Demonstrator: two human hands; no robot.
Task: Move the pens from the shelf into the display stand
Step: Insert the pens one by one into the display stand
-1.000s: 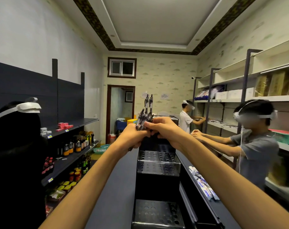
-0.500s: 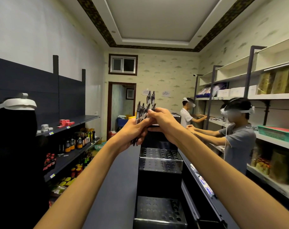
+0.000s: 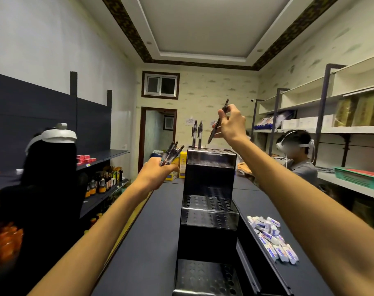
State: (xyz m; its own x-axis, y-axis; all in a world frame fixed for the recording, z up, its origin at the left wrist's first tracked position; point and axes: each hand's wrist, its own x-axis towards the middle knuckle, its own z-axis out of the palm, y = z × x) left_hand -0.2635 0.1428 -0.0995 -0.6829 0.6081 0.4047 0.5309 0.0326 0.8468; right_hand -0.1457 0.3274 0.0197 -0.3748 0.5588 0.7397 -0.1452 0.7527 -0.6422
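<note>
Right hand (image 3: 231, 124) pinches pen (image 3: 218, 122); left hand (image 3: 158, 174) grips pens (image 3: 172, 154).

glossy black plastic display stand (image 3: 209, 165) on matt dark shelf (image 3: 152, 231).

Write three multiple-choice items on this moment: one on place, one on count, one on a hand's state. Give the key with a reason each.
1. Where do the standing pens sit in the display stand?
A. top tier
B. middle tier
C. bottom tier

2. How many pens stand there?
A. none
B. two
C. six

3. The right hand is:
A. flat on the shelf
B. pinching a single pen
C. empty

Key: 1 A, they rise from the highest tier. 2 B, two upright barrels show. 3 B, fingers pinch one tilted pen; the left hand grips the bundle.
</note>
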